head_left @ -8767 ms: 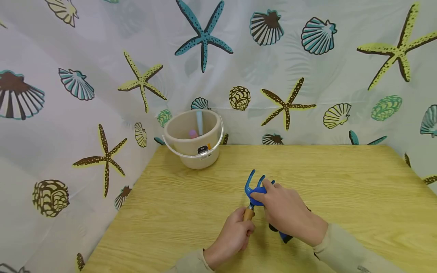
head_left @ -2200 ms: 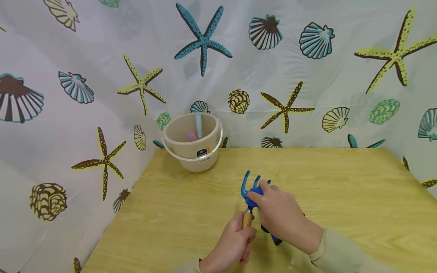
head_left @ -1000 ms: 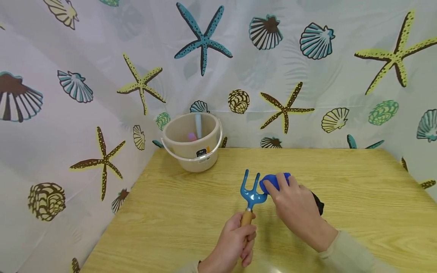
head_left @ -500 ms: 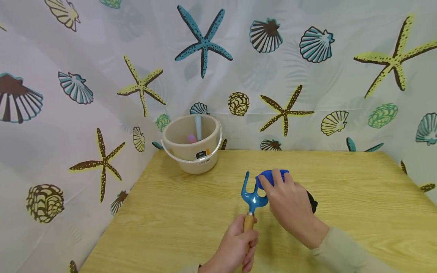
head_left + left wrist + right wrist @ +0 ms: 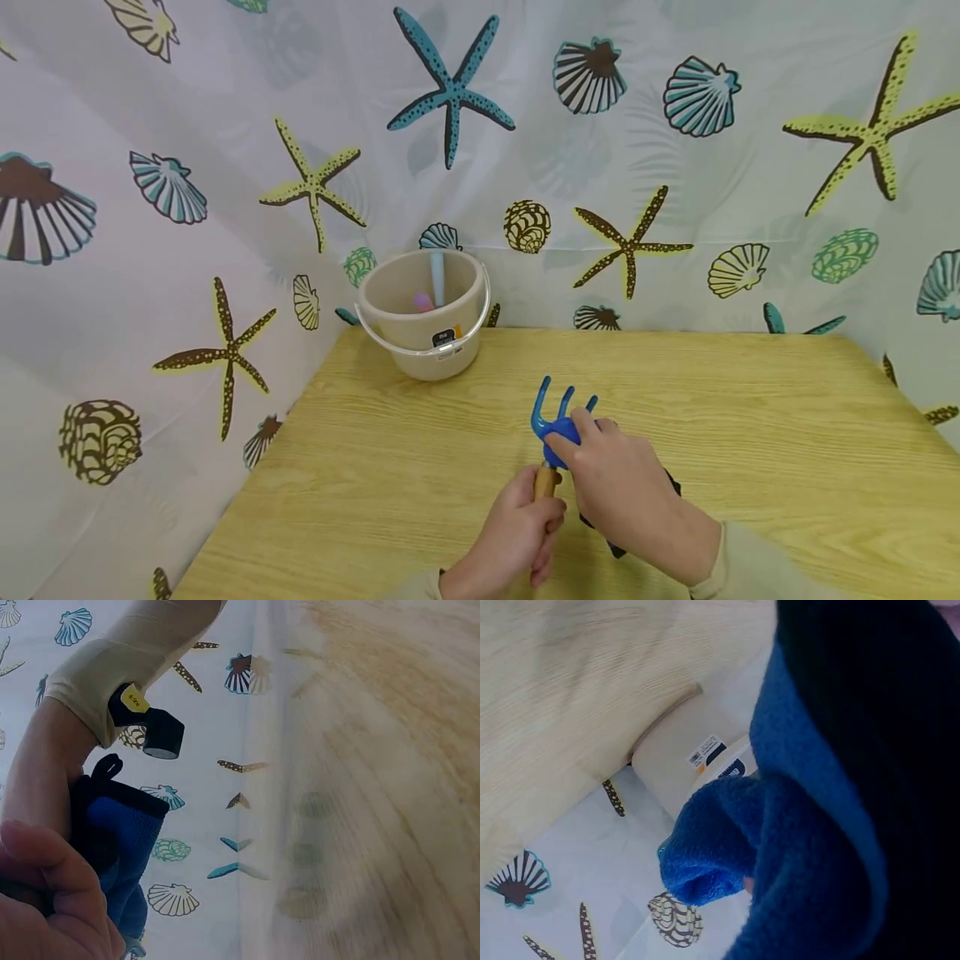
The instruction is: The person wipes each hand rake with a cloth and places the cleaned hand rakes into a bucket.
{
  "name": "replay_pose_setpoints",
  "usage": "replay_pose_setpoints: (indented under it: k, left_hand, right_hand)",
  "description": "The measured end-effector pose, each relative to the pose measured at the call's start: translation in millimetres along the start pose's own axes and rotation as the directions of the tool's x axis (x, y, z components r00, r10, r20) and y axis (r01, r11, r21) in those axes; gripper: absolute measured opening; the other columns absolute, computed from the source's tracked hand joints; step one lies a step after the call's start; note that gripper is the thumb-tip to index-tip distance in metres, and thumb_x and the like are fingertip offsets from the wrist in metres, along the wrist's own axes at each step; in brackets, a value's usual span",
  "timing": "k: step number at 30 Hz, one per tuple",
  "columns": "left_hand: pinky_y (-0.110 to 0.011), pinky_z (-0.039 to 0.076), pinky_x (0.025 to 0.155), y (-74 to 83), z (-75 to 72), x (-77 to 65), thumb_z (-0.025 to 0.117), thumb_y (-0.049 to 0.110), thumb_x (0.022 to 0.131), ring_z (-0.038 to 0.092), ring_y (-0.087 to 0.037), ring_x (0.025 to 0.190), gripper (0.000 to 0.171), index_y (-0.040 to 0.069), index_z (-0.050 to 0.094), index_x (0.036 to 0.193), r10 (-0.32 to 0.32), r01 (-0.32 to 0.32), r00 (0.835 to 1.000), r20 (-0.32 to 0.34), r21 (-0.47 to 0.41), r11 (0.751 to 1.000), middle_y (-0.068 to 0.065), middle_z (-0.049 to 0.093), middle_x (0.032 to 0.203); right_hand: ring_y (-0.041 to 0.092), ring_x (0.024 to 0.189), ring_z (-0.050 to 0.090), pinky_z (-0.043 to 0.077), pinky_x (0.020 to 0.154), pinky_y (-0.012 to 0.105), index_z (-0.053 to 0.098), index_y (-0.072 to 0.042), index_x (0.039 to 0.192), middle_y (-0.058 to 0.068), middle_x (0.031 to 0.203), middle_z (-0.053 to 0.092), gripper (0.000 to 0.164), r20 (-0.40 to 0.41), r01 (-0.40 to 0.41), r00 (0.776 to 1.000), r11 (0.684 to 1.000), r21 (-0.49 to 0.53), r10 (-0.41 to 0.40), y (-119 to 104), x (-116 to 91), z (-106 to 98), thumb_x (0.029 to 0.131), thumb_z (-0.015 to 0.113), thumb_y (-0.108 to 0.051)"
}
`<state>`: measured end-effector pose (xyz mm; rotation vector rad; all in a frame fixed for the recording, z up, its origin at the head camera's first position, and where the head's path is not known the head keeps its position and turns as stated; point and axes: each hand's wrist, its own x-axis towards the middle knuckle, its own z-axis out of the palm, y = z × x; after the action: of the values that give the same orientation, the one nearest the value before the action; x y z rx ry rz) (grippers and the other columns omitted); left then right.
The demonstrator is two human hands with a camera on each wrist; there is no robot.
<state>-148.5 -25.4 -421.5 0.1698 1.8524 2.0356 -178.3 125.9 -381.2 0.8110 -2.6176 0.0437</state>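
My left hand [image 5: 510, 529] grips the wooden handle [image 5: 547, 483] of a small garden hand fork whose blue metal head [image 5: 539, 417] points away from me. With its fingers bent over a blue cloth [image 5: 557, 450], my right hand [image 5: 626, 492] holds the cloth against the base of the fork head, just above the handle. Three tines stick out beyond the fingers; most of the head's base is hidden. In the right wrist view the fluffy blue cloth [image 5: 810, 855] fills much of the picture. A dark-edged part of the cloth [image 5: 124, 832] hangs below the right hand in the left wrist view.
A beige bucket [image 5: 408, 329] with a clear bail handle stands at the back left of the wood-grain table [image 5: 360, 467]. Inside it are a light-blue stick [image 5: 438, 279] and a pink item [image 5: 423, 302]. A shell-and-starfish curtain [image 5: 465, 192] surrounds the table's back and sides.
From the fork's right tine, my right hand has brought the cloth down and left onto the base of the head. The left hand keeps its grip on the handle; the bucket stays put.
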Motion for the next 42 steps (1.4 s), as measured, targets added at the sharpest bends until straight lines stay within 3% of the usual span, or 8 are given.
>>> replay_pose_setpoints:
  k: [9, 12, 17, 22, 30, 37, 39, 42]
  left_hand:
    - [-0.022, 0.030, 0.024, -7.0, 3.2, -3.8, 0.049, 0.006, 0.087, 0.029, -0.012, 0.028, 0.013, 0.005, 0.047, 0.100, -0.059, 0.050, 0.995, 0.082, 0.100, 0.994, 0.001, 0.037, 0.046]
    - [-0.021, 0.031, 0.025, -7.9, 2.7, -4.1, 0.050, 0.006, 0.087, 0.030, -0.011, 0.028, 0.015, 0.004, 0.048, 0.102, -0.062, 0.055, 0.995, 0.076, 0.097, 0.994, 0.001, 0.038, 0.050]
    - [-0.020, 0.033, 0.025, -5.3, -2.0, -0.4, 0.050, 0.006, 0.088, 0.031, -0.011, 0.029, 0.015, 0.000, 0.048, 0.102, -0.040, 0.038, 0.998, 0.040, 0.046, 0.998, 0.001, 0.040, 0.055]
    - [-0.020, 0.032, 0.025, -3.5, -4.0, 1.2, 0.048, 0.005, 0.090, 0.030, -0.011, 0.028, 0.011, 0.001, 0.046, 0.100, 0.003, -0.005, 1.000, 0.022, 0.079, 0.997, 0.000, 0.040, 0.056]
    - [-0.020, 0.031, 0.023, -9.4, 2.0, -6.0, 0.050, 0.008, 0.089, 0.031, -0.011, 0.025, 0.011, 0.006, 0.049, 0.100, -0.056, 0.049, 0.997, 0.050, 0.134, 0.990, 0.002, 0.038, 0.045]
    - [-0.020, 0.031, 0.024, -9.2, 3.9, -9.4, 0.049, 0.006, 0.088, 0.030, -0.011, 0.027, 0.012, 0.005, 0.049, 0.101, -0.067, 0.063, 0.996, 0.052, 0.079, 0.995, 0.002, 0.036, 0.046]
    - [-0.020, 0.030, 0.024, -8.7, 4.1, -10.8, 0.048, 0.005, 0.089, 0.029, -0.011, 0.028, 0.014, 0.004, 0.048, 0.103, -0.078, 0.075, 0.995, 0.062, 0.049, 0.996, 0.003, 0.036, 0.047]
    - [-0.020, 0.030, 0.025, -8.1, 4.4, -12.2, 0.048, 0.005, 0.089, 0.029, -0.011, 0.029, 0.015, 0.003, 0.047, 0.104, -0.087, 0.085, 0.994, 0.071, 0.025, 0.996, 0.003, 0.036, 0.048]
  right_hand:
    - [0.029, 0.073, 0.058, 0.052, 0.035, 0.035, 0.071, -0.018, 0.102, 0.016, 0.099, 0.057, 0.030, -0.063, -0.027, 0.998, 0.999, -0.021, 0.026, 8, 12, 13, 0.073, 0.070, -0.010]
    - [0.028, 0.069, 0.058, 0.053, 0.036, 0.035, 0.071, -0.018, 0.103, 0.016, 0.097, 0.057, 0.028, -0.043, -0.037, 0.998, 0.999, -0.028, 0.035, 9, 15, 14, 0.076, 0.068, -0.011]
    - [0.025, 0.066, 0.059, 0.051, 0.035, 0.031, 0.071, -0.019, 0.106, 0.016, 0.100, 0.059, 0.035, 0.006, -0.015, 1.000, 1.000, -0.001, 0.015, 7, 12, 7, 0.073, 0.071, -0.010]
    - [0.024, 0.065, 0.058, 0.046, 0.032, 0.027, 0.071, -0.019, 0.106, 0.014, 0.096, 0.058, 0.034, 0.019, 0.031, 0.999, 1.000, -0.004, -0.031, 8, 10, 2, 0.073, 0.070, -0.010]
    - [0.030, 0.071, 0.057, 0.054, 0.036, 0.037, 0.070, -0.015, 0.107, 0.017, 0.096, 0.055, 0.039, -0.011, -0.041, 0.999, 0.994, -0.104, 0.040, 20, 17, 13, 0.069, 0.080, -0.017]
    - [0.030, 0.059, 0.052, 0.048, 0.030, 0.033, 0.066, -0.003, 0.098, 0.021, 0.090, 0.053, 0.031, -0.154, -0.104, 0.985, 0.977, -0.184, 0.076, 20, 17, 16, 0.072, 0.077, -0.017]
    - [0.030, 0.059, 0.052, 0.049, 0.030, 0.033, 0.066, -0.003, 0.099, 0.022, 0.091, 0.052, 0.030, -0.151, -0.123, 0.984, 0.976, -0.178, 0.097, 21, 17, 14, 0.073, 0.075, -0.016]
    - [0.031, 0.063, 0.054, 0.052, 0.034, 0.036, 0.068, -0.008, 0.103, 0.020, 0.094, 0.053, 0.032, -0.077, -0.117, 0.991, 0.983, -0.139, 0.107, 20, 16, 10, 0.072, 0.076, -0.015]
